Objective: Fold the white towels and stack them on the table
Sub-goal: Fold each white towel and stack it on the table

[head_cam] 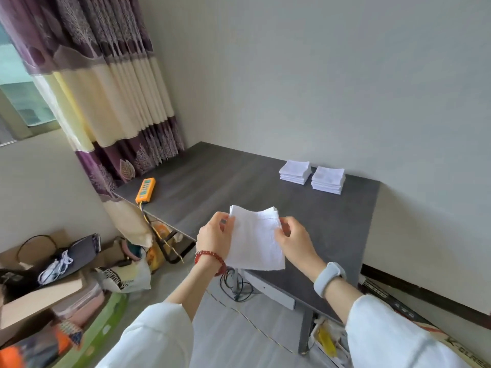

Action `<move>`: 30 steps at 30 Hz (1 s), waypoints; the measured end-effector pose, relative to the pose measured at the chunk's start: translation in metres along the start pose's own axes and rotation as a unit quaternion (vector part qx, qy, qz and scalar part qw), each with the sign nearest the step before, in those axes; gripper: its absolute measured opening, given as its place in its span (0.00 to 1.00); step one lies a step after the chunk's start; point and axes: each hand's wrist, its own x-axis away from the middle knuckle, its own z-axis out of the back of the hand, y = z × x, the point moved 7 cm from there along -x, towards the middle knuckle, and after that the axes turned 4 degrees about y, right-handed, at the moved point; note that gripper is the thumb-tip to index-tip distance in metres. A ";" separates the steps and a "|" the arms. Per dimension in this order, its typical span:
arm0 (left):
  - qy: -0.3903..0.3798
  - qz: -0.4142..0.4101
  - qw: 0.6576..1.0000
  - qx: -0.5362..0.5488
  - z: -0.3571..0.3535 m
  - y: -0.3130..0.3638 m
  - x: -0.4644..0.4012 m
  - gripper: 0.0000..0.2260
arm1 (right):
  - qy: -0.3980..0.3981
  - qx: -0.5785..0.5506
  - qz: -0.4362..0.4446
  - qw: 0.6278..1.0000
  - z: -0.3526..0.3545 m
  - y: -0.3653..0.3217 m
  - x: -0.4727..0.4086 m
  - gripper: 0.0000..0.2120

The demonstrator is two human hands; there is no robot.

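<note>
A dark table (212, 176) stood against a pale wall. Above its near edge the left hand (214, 239) and right hand (291, 241) pinched a part-folded white towel (255, 239) by its upper side edges, hanging free. Two folded stacks (312, 176) lay far right, nearer the right hand, the way unobstructed; an orange power strip (145, 190) sat far left.

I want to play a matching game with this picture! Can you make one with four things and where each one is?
Things:
1. white towel
2. two stacks of folded white towels
3. orange power strip
4. red bead bracelet

Places:
A. left edge of the dark grey table
B. on the left wrist
C. held in both hands
D. far side of the table, near the wall

Pairs: 1-C, 2-D, 3-A, 4-B
</note>
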 end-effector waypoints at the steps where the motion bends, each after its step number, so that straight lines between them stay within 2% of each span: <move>1: -0.010 0.000 1.000 0.007 -0.010 -0.006 -0.027 0.09 | -0.003 -0.002 -0.007 1.000 -0.011 0.003 -0.023 0.07; 8: -0.122 0.005 0.991 0.054 -0.108 -0.032 -0.178 0.08 | 0.053 -0.007 -0.094 0.994 -0.053 0.038 -0.161 0.04; 16: -0.241 -0.031 0.968 0.067 -0.245 0.008 -0.276 0.09 | 0.144 0.016 -0.180 0.973 -0.019 0.092 -0.271 0.05; 23: -0.244 -0.012 0.965 0.091 -0.356 0.034 -0.359 0.08 | 0.173 0.049 -0.171 0.969 0.020 0.144 -0.400 0.07; 30: -0.246 0.012 0.968 0.054 -0.444 0.037 -0.432 0.11 | 0.178 0.075 -0.181 0.964 0.024 0.189 -0.503 0.09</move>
